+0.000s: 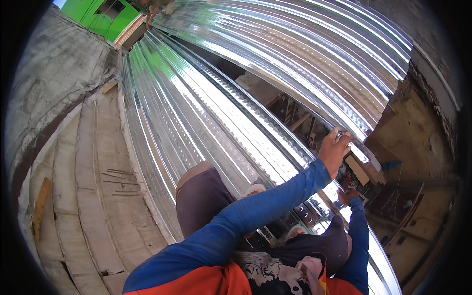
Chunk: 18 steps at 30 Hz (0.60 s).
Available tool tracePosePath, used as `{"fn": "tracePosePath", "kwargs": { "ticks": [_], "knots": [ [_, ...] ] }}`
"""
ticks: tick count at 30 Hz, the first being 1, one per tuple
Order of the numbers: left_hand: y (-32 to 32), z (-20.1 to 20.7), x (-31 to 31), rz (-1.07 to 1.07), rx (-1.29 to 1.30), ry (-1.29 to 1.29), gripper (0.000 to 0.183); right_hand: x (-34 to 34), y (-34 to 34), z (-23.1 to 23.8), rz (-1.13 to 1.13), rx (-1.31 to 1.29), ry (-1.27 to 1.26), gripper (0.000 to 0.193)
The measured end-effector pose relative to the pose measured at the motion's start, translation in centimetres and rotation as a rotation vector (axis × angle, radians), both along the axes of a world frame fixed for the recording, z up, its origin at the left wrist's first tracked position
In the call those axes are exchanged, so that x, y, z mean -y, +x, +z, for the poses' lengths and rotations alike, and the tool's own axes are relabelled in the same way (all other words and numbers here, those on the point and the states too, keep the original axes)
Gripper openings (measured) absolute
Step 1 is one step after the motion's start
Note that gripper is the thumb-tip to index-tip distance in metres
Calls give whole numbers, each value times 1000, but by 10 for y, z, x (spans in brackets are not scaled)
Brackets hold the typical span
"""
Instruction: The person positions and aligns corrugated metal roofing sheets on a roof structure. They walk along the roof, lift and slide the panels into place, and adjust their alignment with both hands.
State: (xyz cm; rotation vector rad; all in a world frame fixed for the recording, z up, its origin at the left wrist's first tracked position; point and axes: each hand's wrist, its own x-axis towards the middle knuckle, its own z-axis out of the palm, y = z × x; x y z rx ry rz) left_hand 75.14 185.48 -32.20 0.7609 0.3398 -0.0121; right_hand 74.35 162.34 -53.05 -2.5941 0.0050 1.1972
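Note:
I squat on long, shiny corrugated metal decking sheets [216, 123] that run away toward the far left. My left hand [336, 150] reaches across the dark gap, its fingers bent over the near end of another decking sheet [295, 69] on the right. Lower down, my right hand [348, 196] is closed at the end edge of the sheets beneath me; part of its grip is hidden. Between the two sets of sheets lies a long open gap [255, 86], narrowing with distance.
Through the gap, wooden pieces [300, 120] and clutter show on a lower level. At right the sheets end above a drop to a brown floor [418, 118]. Boarded concrete [88, 187] with thin rods lies left. Another person [160, 7] is at the far end, near a green wall [101, 19].

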Motion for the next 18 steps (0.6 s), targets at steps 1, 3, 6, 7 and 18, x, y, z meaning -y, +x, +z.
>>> {"fn": "tracePosePath", "kwargs": {
  "ticks": [1,3,6,7,18],
  "knots": [
    [4,4,4,-12,27,-6,70,18,-2,-36,21,109,-27,85],
    [10,0,7,-14,38,-5,70,28,-2,-62,65,221,-64,85],
    [17,-7,8,9,43,1,70,28,1,-70,119,218,-87,83],
    [18,-7,8,4,46,-2,70,30,1,-74,129,245,-92,83],
    [18,1,4,35,26,-42,66,-3,9,-26,123,-16,-179,73]
  ]
}}
